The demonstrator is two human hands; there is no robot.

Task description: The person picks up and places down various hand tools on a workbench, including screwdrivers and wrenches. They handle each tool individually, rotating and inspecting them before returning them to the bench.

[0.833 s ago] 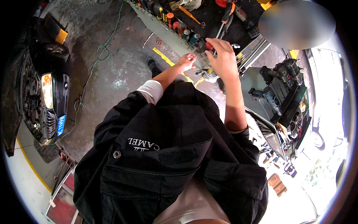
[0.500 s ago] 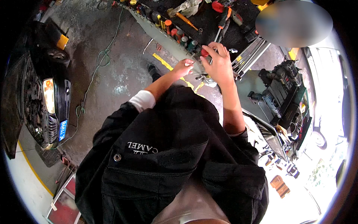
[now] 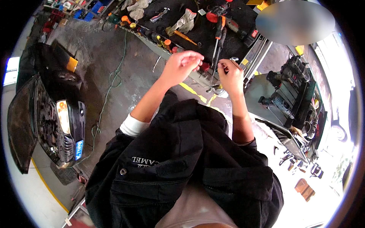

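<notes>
My left hand [image 3: 181, 67] is raised over the near edge of the workbench [image 3: 197, 30]. Its fingers are bent and drawn together; anything pinched in them is too small to make out. To its right my right hand [image 3: 231, 75] is closed, thumb and fingertips curled in, and its contents are hidden. The two hands are apart. Between and beyond them lie a screwdriver with an orange and black handle [image 3: 219, 27] and a black-handled long tool [image 3: 223, 35], their thin shafts pointing toward me. A small shiny metal piece [image 3: 234, 59] is just beyond my right hand.
On the bench's dark ribbed mat are gloves [image 3: 185, 22], an orange-handled tool [image 3: 185, 37] and a red-and-black power tool [image 3: 232, 24]. Upright handles line its left edge. A tool cart [image 3: 291, 93] stands right. A black car [image 3: 57, 121] and a green cable [image 3: 114, 78] are left.
My left hand has risen away from my right and turned its back toward me. My right hand has moved slightly nearer to me, its spread fingers now curled. The view has shifted.
</notes>
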